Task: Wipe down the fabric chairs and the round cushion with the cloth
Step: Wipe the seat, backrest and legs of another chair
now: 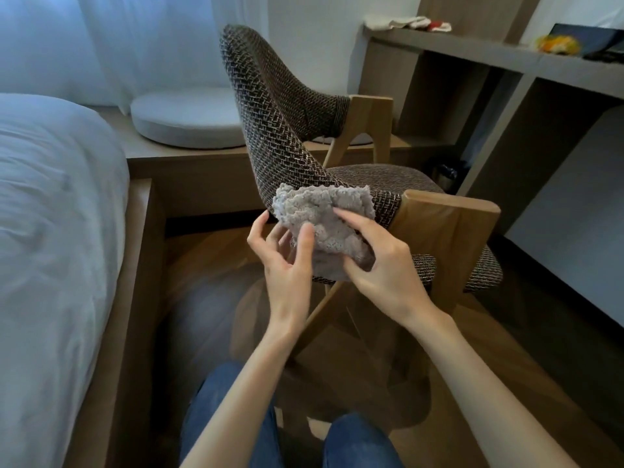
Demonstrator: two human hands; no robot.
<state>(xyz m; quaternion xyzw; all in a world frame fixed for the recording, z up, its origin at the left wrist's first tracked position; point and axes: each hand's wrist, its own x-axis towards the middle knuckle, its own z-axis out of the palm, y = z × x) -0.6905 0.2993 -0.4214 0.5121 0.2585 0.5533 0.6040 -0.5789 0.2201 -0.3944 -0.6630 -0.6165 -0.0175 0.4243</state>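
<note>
Both hands held the cloth [320,217] bunched. The right hand [385,265] had its fingers curled round the lower edge, and the left hand [287,258] pinched it with the thumb. The cloth sat just above the fingers, in front of the chair [280,130] back's lower edge; contact unclear. The round cushion [182,119] lay well beyond the fingers, up-left on the low table [202,160].

Risks: the loose, nubby cloth could slip during a regrip or snag on the coarse woven upholstery. The frame [449,228] was smooth wood; the cushion was flat and pale.

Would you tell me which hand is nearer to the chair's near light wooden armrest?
Right. The right hand sits just beside the light wooden armrest; the left hand is farther off, across the grey fluffy cloth.
</note>
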